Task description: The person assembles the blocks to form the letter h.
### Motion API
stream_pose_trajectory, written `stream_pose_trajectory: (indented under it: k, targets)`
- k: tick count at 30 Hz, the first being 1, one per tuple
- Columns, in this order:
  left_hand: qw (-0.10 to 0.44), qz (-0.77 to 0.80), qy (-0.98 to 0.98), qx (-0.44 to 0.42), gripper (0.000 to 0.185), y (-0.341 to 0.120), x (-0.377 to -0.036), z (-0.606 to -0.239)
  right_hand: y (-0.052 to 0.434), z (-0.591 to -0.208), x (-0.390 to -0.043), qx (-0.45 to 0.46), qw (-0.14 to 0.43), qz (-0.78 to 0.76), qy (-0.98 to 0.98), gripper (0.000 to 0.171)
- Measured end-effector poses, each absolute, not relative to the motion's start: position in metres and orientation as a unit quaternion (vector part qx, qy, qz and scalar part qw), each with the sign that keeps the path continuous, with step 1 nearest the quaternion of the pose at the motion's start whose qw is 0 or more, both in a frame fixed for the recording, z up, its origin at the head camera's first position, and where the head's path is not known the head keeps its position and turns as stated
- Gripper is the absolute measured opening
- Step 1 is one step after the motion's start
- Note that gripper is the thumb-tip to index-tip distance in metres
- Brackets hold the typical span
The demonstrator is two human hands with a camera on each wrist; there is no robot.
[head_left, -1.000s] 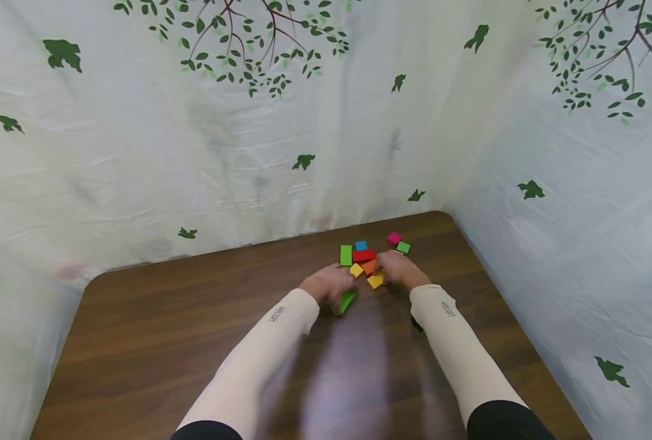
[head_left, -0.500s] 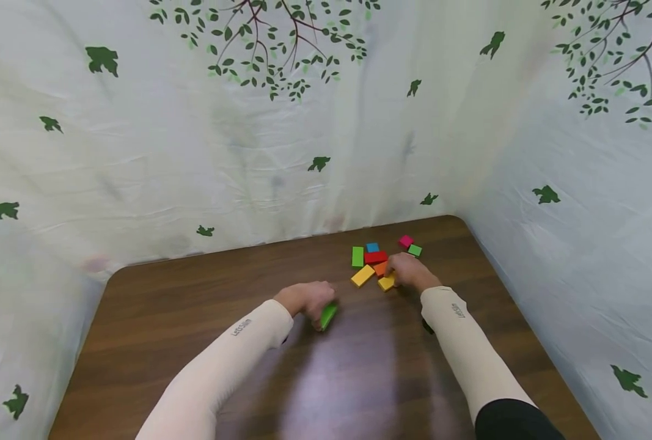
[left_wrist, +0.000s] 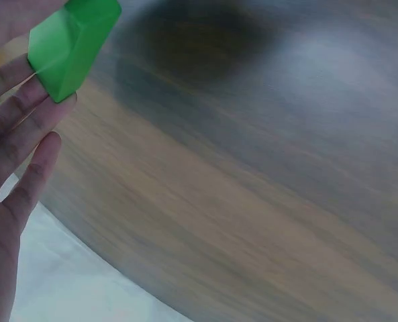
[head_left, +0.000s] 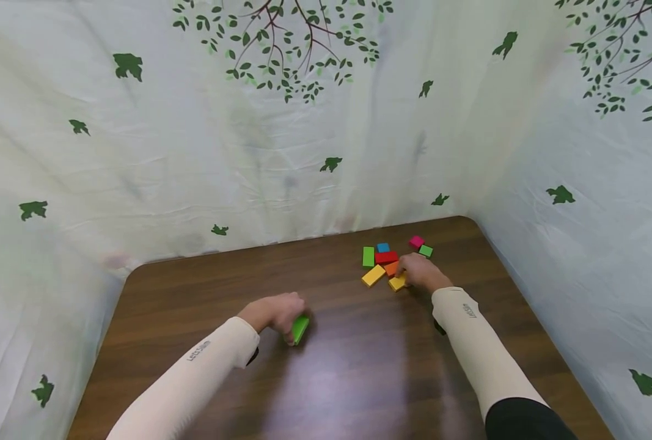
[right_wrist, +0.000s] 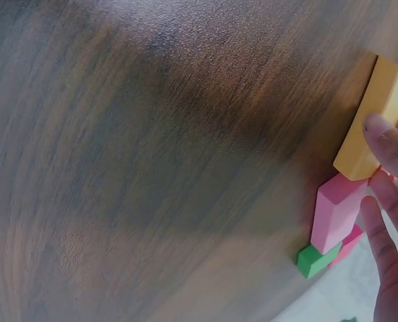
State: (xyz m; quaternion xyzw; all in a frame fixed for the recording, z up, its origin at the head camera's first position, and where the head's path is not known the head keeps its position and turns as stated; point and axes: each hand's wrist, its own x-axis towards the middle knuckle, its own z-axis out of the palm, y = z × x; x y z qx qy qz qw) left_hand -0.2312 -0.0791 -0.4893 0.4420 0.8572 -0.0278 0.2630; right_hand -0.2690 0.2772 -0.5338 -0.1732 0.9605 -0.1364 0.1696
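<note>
My left hand (head_left: 276, 310) pinches a bright green block (head_left: 300, 329) low over the table, well left of the other blocks. In the left wrist view that green block (left_wrist: 71, 50) sits between thumb and fingertips. Over at the group, my right hand (head_left: 423, 272) holds a yellow block (head_left: 397, 283) by its end. The right wrist view has the thumb on this yellow block (right_wrist: 373, 121), while other fingers lie beside a pink block (right_wrist: 339, 208). A second yellow block (head_left: 373, 275) lies slanted to its left, and an orange block (head_left: 391, 269) is partly covered by the fingers.
Behind are a red block (head_left: 386, 258), an upright-looking green block (head_left: 368, 256) and a blue block (head_left: 383, 247). A magenta block (head_left: 417, 242) and a small green block (head_left: 426, 250) lie beyond my right hand. A patterned white curtain (head_left: 194, 153) borders the brown table (head_left: 205, 287).
My left hand has carried the green block left and toward me, away from the group, uncovering the slanted yellow block. My right hand has stayed at the group.
</note>
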Motion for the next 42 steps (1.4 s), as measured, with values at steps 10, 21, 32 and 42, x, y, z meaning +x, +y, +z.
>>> stream_pose_trajectory:
  k: [10, 21, 32, 42]
  targets:
    - [0.243, 0.034, 0.876, 0.416, 0.051, -0.15, -0.21, -0.489, 0.275, -0.533, -0.268, -0.177, 0.171, -0.132, 0.96, 0.023]
    - [0.199, 0.09, 0.886, 0.409, 0.055, -0.213, -0.196, -0.497, 0.276, -0.536, -0.264, -0.177, 0.166, -0.14, 0.96, 0.023]
    - [0.191, 0.124, 0.908, 0.353, 0.056, -0.238, -0.175, -0.511, 0.274, -0.537, -0.265, -0.171, 0.164, -0.143, 0.961, 0.024]
    - [0.158, 0.134, 0.909, 0.361, 0.055, -0.235, -0.166, -0.527, 0.272, -0.538, -0.265, -0.169, 0.167, -0.143, 0.961, 0.023]
